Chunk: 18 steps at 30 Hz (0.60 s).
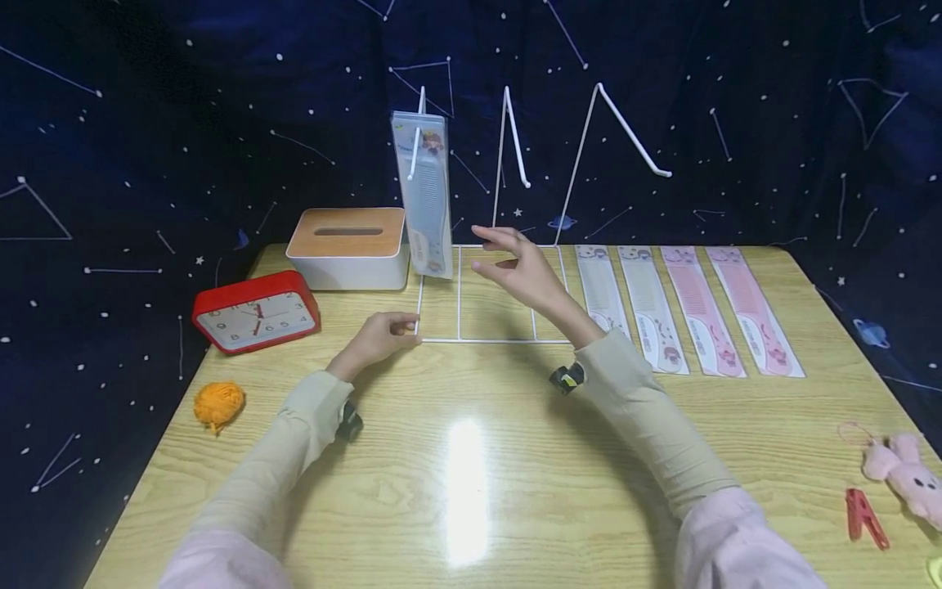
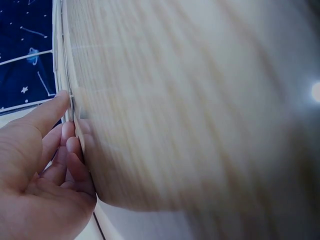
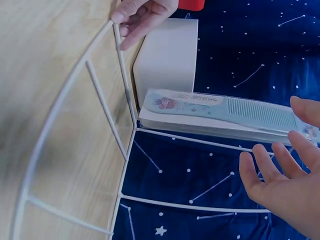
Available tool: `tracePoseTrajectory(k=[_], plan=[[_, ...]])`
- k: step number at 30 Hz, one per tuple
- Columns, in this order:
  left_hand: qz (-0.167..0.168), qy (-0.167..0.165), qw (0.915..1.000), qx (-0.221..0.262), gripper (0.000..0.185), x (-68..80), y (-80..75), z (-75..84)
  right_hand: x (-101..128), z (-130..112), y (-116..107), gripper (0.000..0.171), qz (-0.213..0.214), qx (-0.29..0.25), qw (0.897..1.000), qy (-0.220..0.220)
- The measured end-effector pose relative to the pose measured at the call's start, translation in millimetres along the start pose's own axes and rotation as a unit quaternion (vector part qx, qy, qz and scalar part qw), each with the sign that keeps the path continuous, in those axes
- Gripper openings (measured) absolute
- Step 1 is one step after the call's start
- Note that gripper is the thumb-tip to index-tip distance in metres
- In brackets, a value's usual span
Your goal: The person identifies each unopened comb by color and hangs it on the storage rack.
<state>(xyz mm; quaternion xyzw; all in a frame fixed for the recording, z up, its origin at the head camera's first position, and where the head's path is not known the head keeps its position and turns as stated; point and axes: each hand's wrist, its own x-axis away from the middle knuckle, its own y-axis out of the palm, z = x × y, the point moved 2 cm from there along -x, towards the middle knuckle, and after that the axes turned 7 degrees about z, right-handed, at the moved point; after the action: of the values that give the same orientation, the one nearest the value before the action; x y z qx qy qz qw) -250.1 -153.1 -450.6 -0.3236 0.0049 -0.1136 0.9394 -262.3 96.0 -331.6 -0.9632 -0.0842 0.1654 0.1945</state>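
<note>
Left hand [image 1: 379, 339], grip clamped on the white rack [image 1: 496, 341] at its front corner; right hand [image 1: 526, 274], grip apart, beside the hanging packaged comb [image 1: 428, 204]

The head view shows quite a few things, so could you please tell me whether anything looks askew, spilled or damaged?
Nothing stands out. The light-blue comb in clear packaging hangs from the left hook of the white wire rack, and two pale packaged combs and two pink packaged combs lie neatly in a row.
</note>
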Motion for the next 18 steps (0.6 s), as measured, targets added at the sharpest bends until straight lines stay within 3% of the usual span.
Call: tracePoseTrajectory(k=[7, 12, 14, 18], plan=[[0.008, 0.001, 1.0000, 0.002, 0.046, -2.5, -0.9, -0.5, 33, 11, -24, 0.047, 0.032, -0.013, 0.999, 0.007], [0.011, 0.007, 0.9999, -0.007, 0.045, -3.2, 1.3, -3.3, 65, 3, -50, 0.043, 0.076, 0.010, 0.997, 0.006], [0.009, 0.005, 0.9999, -0.008, 0.045, -2.3, 1.9, -4.0, 76, 9, -61, 0.042, 0.098, 0.030, 0.995, -0.001], [0.005, 0.002, 0.9999, -0.010, 0.046, -1.5, 1.8, -4.0, 90, 46, -89, 0.040, 0.133, 0.085, 0.987, -0.019]])
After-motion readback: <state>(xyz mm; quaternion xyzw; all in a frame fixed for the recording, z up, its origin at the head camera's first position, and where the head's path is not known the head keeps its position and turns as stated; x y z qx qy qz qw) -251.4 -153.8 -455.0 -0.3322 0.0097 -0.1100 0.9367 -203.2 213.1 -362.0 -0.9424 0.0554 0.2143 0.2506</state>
